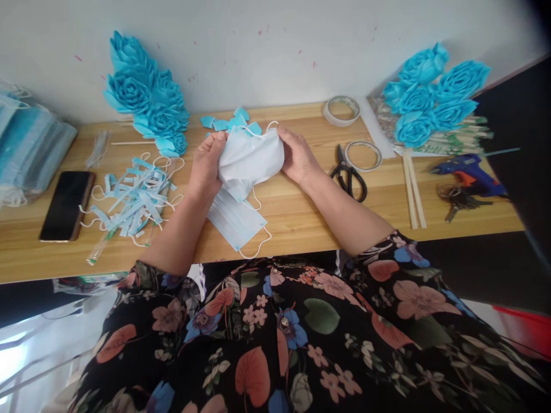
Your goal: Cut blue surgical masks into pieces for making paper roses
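While fingers pinch both sides, the mask lies between them.

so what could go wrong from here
The held mask might tear if the left hand or right hand pulls too hard. The right forearm lies close to the scissors and could knock them. The left forearm could snag the loose strips beside it.

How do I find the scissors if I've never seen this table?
On the wooden table, find the right hand, pinching a white mask. Just right of that hand lie the scissors, pointing toward the wall, close beside a thin tape roll. Unlike that pale ring, they're dark, with two black loop handles.
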A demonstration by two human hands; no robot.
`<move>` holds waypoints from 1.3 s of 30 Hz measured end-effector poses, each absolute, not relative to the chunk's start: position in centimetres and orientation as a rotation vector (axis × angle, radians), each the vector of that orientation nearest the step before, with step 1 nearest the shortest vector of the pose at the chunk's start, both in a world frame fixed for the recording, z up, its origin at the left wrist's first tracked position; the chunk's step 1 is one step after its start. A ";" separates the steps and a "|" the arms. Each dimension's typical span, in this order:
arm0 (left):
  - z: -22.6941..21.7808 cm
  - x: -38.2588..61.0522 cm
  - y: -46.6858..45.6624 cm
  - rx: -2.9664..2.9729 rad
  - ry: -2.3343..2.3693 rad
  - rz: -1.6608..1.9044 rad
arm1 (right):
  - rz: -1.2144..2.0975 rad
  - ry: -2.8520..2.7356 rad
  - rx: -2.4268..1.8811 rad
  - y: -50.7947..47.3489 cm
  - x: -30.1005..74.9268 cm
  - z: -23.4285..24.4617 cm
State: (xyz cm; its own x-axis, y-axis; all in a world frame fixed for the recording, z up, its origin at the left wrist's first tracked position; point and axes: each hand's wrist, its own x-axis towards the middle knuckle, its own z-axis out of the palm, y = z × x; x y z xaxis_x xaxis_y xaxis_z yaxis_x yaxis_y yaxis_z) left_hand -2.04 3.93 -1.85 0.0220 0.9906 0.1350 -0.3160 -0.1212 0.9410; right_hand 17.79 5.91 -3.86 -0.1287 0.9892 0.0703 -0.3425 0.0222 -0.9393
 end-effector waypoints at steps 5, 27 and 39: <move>-0.9 -1.8 3.5 1.060 0.890 1.350 | 1.429 -1.062 -0.838 6.1 18.0 -4.1; -0.7 -1.1 1.9 1.103 0.880 0.961 | 1.080 -1.756 -0.835 3.5 18.8 0.7; -0.7 -0.9 2.0 1.128 0.902 0.953 | 0.953 -1.794 -0.925 3.3 18.1 -0.7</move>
